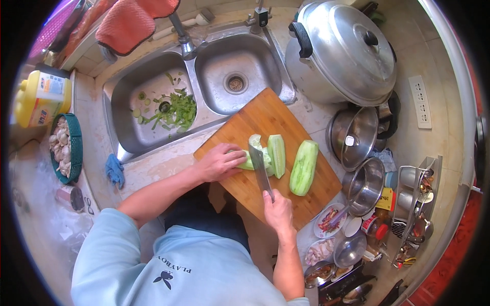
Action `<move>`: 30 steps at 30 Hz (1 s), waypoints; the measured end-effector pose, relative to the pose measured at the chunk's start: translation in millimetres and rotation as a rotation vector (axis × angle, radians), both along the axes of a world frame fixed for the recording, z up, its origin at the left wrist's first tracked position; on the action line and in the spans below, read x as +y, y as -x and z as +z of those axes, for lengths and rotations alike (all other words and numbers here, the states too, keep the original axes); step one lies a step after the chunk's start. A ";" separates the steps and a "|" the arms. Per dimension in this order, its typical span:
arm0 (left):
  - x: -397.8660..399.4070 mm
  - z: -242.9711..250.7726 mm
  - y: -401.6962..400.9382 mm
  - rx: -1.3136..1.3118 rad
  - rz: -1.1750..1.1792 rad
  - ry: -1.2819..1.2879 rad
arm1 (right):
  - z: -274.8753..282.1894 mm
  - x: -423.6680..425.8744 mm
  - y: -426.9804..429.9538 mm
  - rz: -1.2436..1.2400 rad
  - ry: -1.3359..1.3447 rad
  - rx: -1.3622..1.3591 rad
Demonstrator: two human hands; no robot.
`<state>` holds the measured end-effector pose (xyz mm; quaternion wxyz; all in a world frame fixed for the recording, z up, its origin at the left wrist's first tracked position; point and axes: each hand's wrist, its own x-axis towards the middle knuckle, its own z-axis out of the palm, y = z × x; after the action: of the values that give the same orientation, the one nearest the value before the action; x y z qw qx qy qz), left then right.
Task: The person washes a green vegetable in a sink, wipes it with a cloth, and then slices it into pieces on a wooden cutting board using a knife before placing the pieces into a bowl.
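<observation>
My right hand (278,209) grips the handle of a kitchen knife (262,170), whose blade stands edge-down across the cut gourd on a wooden cutting board (245,193). Left of the blade, my left hand (224,162) presses on a pale green gourd piece (245,163), its fingertips close to the steel. Thin slices (255,140) lie about the blade, which partly hides them. Just to the right is a lengthwise-cut gourd piece (276,155) with its seeded face showing. Farther right rests a thicker peeled gourd piece (304,168).
The board's far corner overhangs a double steel sink (192,88); green peelings (178,111) lie in its left basin. A large lidded aluminium pot (340,57) stands back right. Steel bowls (365,187), a plate of cut peppers (330,222) and sliced meat (320,250) crowd the right side.
</observation>
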<state>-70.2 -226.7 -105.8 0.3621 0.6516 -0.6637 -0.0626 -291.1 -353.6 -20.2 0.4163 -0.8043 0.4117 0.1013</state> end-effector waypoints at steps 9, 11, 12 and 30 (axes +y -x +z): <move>-10.1 6.6 9.3 -0.063 0.027 0.112 | 32.5 29.7 -6.9 0.192 0.468 0.047; -13.3 2.1 10.6 -0.049 -0.005 0.111 | 36.3 34.1 -6.3 0.227 0.492 0.073; -14.3 0.3 11.5 -0.050 -0.001 0.115 | 37.2 34.3 -5.3 0.245 0.479 0.117; -14.6 -3.1 5.4 -0.020 0.001 0.158 | 6.5 28.8 -14.0 0.187 0.354 0.123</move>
<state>-75.7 -241.3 -108.9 0.4055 0.6220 -0.6698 -0.0032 -277.1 -324.8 -13.7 0.2313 -0.8919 0.3714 0.1146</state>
